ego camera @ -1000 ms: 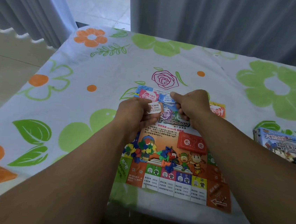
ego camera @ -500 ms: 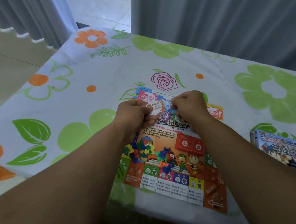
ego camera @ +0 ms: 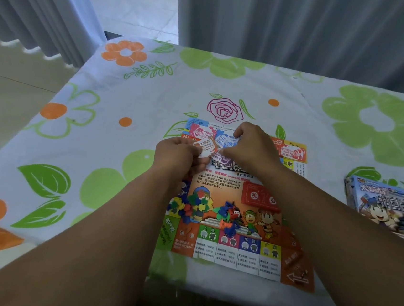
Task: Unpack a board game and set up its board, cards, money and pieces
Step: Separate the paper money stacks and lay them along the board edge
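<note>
The colourful game board (ego camera: 233, 250) lies flat on the table in front of me. My left hand (ego camera: 178, 157) grips a small stack of paper money, an orange note (ego camera: 206, 146) on top. My right hand (ego camera: 251, 145) hovers over the board's far edge, fingers curled, thumb and fingertips pinching at a note by the stack. Red (ego camera: 202, 131) and blue (ego camera: 224, 140) notes lie on the board's far left, an orange one (ego camera: 289, 151) at its far right. A red card deck (ego camera: 261, 196) and a heap of small plastic pieces (ego camera: 205, 209) sit on the board.
The game box (ego camera: 389, 210) lies at the table's right edge. A floral tablecloth (ego camera: 97, 142) covers the table. Grey curtains (ego camera: 309, 27) hang behind it, with tiled floor to the left.
My right hand has shifted slightly right and lifted its fingers. The orange note in my left hand has tilted and shows more fully.
</note>
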{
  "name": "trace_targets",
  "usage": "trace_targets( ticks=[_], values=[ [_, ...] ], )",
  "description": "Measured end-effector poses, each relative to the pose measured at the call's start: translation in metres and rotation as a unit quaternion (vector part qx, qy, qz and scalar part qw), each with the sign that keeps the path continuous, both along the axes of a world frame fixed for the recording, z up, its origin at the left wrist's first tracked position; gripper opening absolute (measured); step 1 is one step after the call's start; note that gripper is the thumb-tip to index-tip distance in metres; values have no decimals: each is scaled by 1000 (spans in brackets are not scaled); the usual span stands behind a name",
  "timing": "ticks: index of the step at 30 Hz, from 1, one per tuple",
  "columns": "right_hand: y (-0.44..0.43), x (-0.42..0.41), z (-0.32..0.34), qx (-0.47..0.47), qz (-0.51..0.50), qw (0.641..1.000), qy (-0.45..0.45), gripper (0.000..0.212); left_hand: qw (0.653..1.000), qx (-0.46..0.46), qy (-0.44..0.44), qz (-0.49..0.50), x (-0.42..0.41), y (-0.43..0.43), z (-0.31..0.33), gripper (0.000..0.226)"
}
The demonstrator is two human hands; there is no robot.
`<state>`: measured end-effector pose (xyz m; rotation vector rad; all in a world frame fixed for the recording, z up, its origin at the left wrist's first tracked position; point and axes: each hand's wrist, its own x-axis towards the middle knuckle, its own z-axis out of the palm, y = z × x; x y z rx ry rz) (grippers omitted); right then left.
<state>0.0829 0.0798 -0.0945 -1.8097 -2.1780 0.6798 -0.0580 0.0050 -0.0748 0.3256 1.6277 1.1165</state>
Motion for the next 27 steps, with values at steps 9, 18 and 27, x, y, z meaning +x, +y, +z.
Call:
trace_targets(
  ticks=[9,18,27],
  values=[
    [8,-1,-7,-2,-49,998,51,26,1000,-3,-5,-2,1,1,0,9],
    [14,4,-5,15,-97,994,54,32,1000,-1,-5,-4,-1,1,0,10],
    [-6,5,13,-149,6,948,282,27,997,52,-28,-48,8,1,0,7]
  ],
)
